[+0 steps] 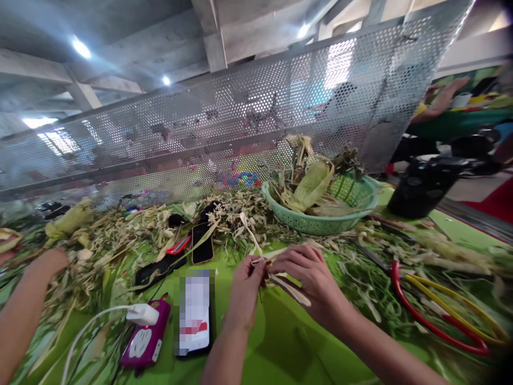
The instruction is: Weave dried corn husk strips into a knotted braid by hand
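Both my hands meet at the middle of the green table. My left hand is closed, pinching thin dried corn-husk strips. My right hand curls its fingers over the same strips, one of which sticks out toward the lower right. Another pale strip rises from between my hands. A heap of shredded husk covers the table behind them.
A teal basket of husks stands at the back right, a black pot beyond it. Phones, a magenta power bank and red and yellow hoops lie around. Another person's arm reaches in at left.
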Demonstrator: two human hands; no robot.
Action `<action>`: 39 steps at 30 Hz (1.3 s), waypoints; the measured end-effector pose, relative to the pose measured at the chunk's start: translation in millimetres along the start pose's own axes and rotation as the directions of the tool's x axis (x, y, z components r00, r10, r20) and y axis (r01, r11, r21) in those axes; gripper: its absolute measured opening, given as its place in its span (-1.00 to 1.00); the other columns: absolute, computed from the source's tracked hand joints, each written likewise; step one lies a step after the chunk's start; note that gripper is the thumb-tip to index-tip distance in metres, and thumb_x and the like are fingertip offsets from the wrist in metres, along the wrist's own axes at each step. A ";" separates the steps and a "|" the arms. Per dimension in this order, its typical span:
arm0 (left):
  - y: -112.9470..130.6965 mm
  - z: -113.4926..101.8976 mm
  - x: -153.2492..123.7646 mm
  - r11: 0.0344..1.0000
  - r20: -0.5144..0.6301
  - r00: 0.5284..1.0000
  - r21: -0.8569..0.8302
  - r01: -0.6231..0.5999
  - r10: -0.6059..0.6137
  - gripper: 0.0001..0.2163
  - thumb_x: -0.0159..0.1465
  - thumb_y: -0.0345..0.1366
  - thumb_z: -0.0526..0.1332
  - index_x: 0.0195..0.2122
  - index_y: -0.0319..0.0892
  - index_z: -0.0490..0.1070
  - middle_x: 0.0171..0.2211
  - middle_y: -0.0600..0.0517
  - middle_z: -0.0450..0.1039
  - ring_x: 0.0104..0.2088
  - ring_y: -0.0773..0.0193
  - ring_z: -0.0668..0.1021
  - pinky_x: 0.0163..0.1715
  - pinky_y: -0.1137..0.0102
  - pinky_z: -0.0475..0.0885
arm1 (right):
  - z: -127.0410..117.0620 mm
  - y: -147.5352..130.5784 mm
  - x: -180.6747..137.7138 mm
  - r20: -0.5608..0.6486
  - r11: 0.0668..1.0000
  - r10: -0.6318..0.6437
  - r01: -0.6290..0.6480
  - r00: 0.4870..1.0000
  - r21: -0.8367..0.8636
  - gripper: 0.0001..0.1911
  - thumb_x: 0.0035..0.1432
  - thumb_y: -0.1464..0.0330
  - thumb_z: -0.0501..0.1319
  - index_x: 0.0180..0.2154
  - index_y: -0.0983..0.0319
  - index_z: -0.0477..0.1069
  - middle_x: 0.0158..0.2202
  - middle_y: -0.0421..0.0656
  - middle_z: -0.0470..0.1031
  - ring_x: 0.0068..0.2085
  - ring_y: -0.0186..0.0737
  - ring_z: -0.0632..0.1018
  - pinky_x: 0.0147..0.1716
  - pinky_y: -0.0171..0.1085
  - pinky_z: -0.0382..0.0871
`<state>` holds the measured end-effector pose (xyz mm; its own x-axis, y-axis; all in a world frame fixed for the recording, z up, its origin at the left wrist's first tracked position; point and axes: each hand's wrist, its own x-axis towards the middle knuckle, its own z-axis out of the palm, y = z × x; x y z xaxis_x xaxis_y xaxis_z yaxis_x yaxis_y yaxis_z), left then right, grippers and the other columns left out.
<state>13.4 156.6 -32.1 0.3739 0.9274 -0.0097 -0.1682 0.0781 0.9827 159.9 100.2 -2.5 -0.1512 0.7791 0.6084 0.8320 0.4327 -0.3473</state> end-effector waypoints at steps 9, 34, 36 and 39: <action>2.1 3.7 -4.4 1.000 0.063 0.998 -0.022 -0.012 0.013 -0.76 0.18 -0.08 0.23 -0.31 -0.15 0.47 -0.42 0.10 0.36 -0.45 0.37 0.29 -0.42 0.48 0.18 | 7.0 5.8 -2.9 -0.098 0.996 0.090 -0.092 0.991 -0.011 -0.80 0.23 0.26 0.20 -0.41 0.15 0.51 -0.40 -0.17 0.55 -0.27 -0.14 0.41 -0.21 -0.16 0.15; 2.0 1.4 -4.6 0.990 0.186 0.982 0.142 -0.012 -0.015 -0.75 0.25 -0.10 0.17 -0.24 -0.19 0.43 -0.47 0.10 0.34 -0.45 0.37 0.32 -0.45 0.48 0.18 | 17.0 10.7 -7.4 -0.100 0.948 0.299 -0.283 0.949 0.146 -0.82 0.18 0.36 0.23 -0.46 0.19 0.30 -0.45 -0.20 0.47 -0.32 -0.15 0.39 -0.29 -0.23 0.17; 3.0 1.7 -4.8 0.989 0.190 0.982 0.151 -0.014 -0.015 -0.75 0.25 -0.11 0.17 -0.23 -0.20 0.43 -0.47 0.10 0.33 -0.43 0.36 0.33 -0.44 0.48 0.19 | 17.7 11.0 -7.6 -0.098 0.944 0.302 -0.283 0.948 0.167 -0.82 0.18 0.36 0.23 -0.46 0.18 0.31 -0.46 -0.21 0.47 -0.32 -0.15 0.39 -0.30 -0.24 0.18; 4.0 2.5 -5.7 0.984 0.190 0.982 0.176 -0.032 -0.002 -0.76 0.26 -0.13 0.16 -0.23 -0.20 0.43 -0.45 0.10 0.33 -0.41 0.35 0.34 -0.41 0.48 0.20 | 18.2 10.7 -8.2 -0.098 0.938 0.312 -0.290 0.945 0.190 -0.83 0.19 0.34 0.22 -0.45 0.17 0.33 -0.46 -0.22 0.46 -0.32 -0.16 0.39 -0.29 -0.24 0.19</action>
<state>12.8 150.7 -27.7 0.5410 0.8407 0.0235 -0.0169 -0.0171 0.9997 160.3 106.7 -24.2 0.1691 0.8271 0.5360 0.7226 0.2658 -0.6381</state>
